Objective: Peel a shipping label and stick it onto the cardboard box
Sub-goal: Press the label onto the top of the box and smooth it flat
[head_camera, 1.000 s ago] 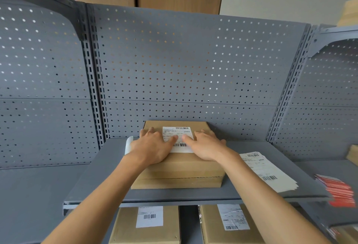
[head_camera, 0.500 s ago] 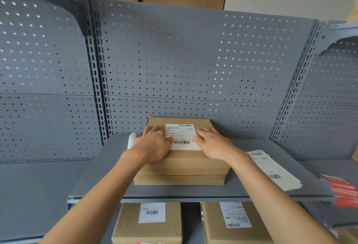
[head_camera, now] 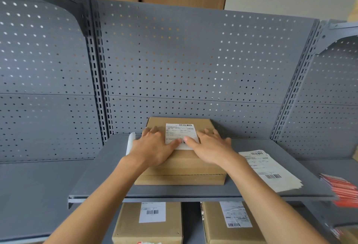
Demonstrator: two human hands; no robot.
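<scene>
A flat brown cardboard box [head_camera: 182,168] lies on the grey shelf [head_camera: 100,166]. A white shipping label [head_camera: 180,131] with barcodes sits on the box's top. My left hand [head_camera: 153,148] rests flat on the box at the label's left side, thumb on the label's lower edge. My right hand [head_camera: 210,147] lies flat at the label's right side, its thumb touching the same lower edge near the left thumb. Both hands have fingers spread and hold nothing. A curled white backing strip [head_camera: 130,143] stands just left of my left hand.
A stack of label sheets [head_camera: 271,170] lies on the shelf to the right of the box. Red-striped items [head_camera: 342,189] sit at the far right. Two labelled cardboard boxes [head_camera: 151,222] [head_camera: 232,222] stand on the shelf below. A perforated grey back panel [head_camera: 193,59] rises behind.
My thumbs, spread toward the label's sides half a second ago, have come together on its lower edge. The view has shifted slightly.
</scene>
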